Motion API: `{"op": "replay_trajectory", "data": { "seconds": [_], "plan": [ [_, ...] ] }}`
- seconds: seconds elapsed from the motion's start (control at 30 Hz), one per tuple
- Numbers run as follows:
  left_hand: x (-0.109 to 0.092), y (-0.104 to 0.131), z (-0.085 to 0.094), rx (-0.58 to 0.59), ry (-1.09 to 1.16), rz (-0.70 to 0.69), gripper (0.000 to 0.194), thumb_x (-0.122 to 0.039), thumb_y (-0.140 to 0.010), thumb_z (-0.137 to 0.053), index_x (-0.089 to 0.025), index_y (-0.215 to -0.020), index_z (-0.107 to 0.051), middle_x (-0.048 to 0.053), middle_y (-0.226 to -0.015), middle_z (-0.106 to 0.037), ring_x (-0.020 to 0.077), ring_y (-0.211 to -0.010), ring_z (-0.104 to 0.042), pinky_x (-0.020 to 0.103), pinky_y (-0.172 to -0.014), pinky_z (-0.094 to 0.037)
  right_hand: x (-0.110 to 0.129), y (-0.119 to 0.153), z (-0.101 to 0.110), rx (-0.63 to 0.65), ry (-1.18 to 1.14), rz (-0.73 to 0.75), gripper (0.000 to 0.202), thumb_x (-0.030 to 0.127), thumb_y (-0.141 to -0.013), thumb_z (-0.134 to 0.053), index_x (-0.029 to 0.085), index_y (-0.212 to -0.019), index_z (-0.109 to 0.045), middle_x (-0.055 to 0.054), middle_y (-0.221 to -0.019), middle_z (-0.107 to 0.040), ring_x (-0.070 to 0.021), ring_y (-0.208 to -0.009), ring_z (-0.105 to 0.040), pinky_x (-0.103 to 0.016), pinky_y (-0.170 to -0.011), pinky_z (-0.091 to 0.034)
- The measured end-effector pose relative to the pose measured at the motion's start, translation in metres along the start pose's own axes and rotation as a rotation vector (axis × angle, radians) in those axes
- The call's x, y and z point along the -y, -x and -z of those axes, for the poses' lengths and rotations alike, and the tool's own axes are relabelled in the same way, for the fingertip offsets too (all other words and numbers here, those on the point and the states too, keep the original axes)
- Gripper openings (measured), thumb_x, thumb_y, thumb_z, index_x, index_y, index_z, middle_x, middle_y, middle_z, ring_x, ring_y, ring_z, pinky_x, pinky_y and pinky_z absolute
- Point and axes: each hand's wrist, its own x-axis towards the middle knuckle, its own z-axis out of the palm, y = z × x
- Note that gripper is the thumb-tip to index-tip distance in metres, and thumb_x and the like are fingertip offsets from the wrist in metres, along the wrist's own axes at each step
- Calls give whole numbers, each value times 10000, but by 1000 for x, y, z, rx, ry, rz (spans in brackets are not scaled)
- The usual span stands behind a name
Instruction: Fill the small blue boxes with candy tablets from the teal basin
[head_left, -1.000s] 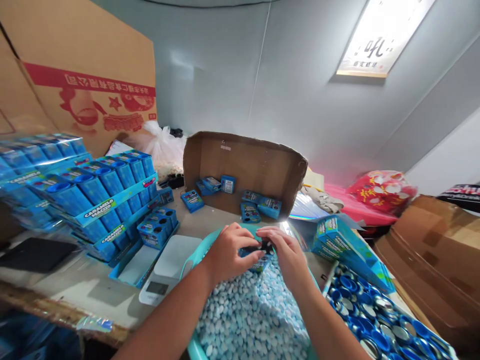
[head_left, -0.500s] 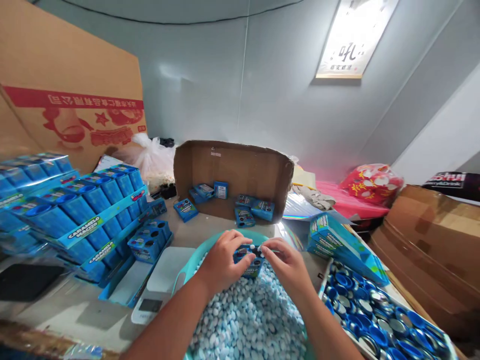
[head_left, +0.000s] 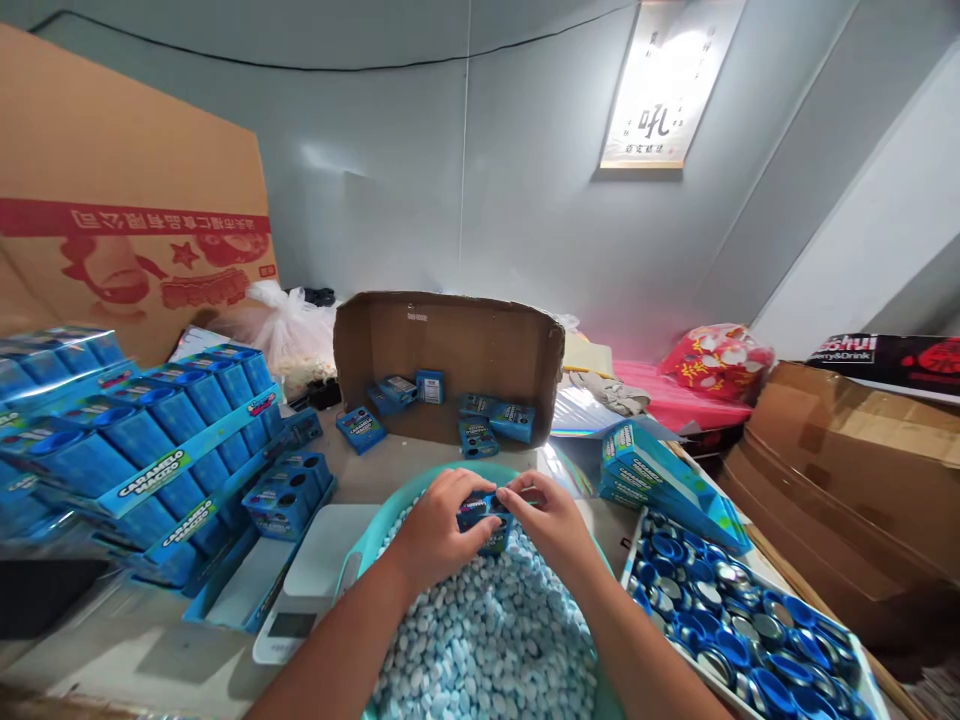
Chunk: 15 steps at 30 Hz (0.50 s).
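Observation:
A small blue carton with "Caramelo" style lettering (head_left: 491, 540) is held upright over a turquoise basin (head_left: 397, 500) full of pale blue and white candies (head_left: 487, 640). My left hand (head_left: 442, 515) is closed round its left side, thumb across the front and fingers over the top. With thumb and forefinger pinched, my right hand (head_left: 544, 515) grips the upper right edge of the same carton. Anything small between those fingertips is hidden.
Left of the basin are a white scale (head_left: 319, 560), a blue display tray (head_left: 232, 590) with cartons (head_left: 289, 495), and stacked blue packs (head_left: 157, 450). A brown box (head_left: 450, 340) with small cartons stands behind. At right lie a tray of blue-rimmed lids (head_left: 720, 600) and a folded blue display box (head_left: 660, 480).
The view has shifted slightly, moving the scene left. White candies at my right fingertips no longer show, and those fingers have come closer over the carton's top. My left hand keeps its hold.

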Motion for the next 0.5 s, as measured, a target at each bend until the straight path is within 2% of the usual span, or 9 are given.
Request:
{"op": "replay_trajectory", "data": {
  "seconds": [0.13, 0.2, 0.27, 0.37, 0.43, 0.5],
  "plan": [
    [-1, 3, -1, 41, 12, 86, 506, -243, -792, -756, -225, -1274, -603, 59, -1233, -648, 241, -1152, -598, 376, -1004, -475, -4, 1, -1, 32, -73, -26, 390, 548, -779, -679, 225, -976, -583, -41, -929, -683, -240, -858, -679, -344, -761, -549],
    [0, 3, -2, 78, 5, 122, 511, -214, -766, -770, -244, -1256, -627, 44, -1213, -664, 244, -1123, -623, 367, -966, -499, -7, 1, 0, 39, -75, -55, 424, 584, -839, -569, 227, -1068, -554, -62, -985, -689, -251, -896, -683, -368, -775, -562],
    [1, 2, -3, 53, -12, 137, 460, -199, -744, -791, -248, -1185, -670, 28, -1148, -693, 239, -1074, -649, 355, -932, -516, -9, 1, 3, 38, -43, -84, 429, 604, -906, -434, 231, -1086, -547, -79, -1022, -691, -262, -924, -681, -395, -794, -559],
    [0, 2, 5, -124, -53, 94, 467, -250, -751, -819, -236, -1192, -666, 36, -1138, -702, 231, -1072, -658, 346, -950, -514, -11, 2, 6, 61, 42, -91, 430, 612, -922, -394, 237, -1001, -588, -83, -1047, -683, -292, -1000, -648, -441, -897, -513],
    [-4, 7, 22, -302, -121, 59, 471, -320, -803, -792, -237, -1240, -637, 51, -1184, -692, 230, -1112, -649, 351, -980, -506, -12, 7, 6, 130, 87, -84, 392, 590, -884, -500, 228, -948, -635, -91, -1036, -685, -318, -1049, -622, -468, -967, -466],
    [-7, 20, 46, -512, -214, 80, 453, -380, -836, -762, -242, -1246, -624, 54, -1198, -687, 232, -1123, -648, 358, -994, -501, -12, 13, 4, 273, 188, -47, 366, 534, -864, -579, 214, -1013, -678, -106, -1108, -678, -327, -1112, -594, -479, -1020, -427]
  ]
}}
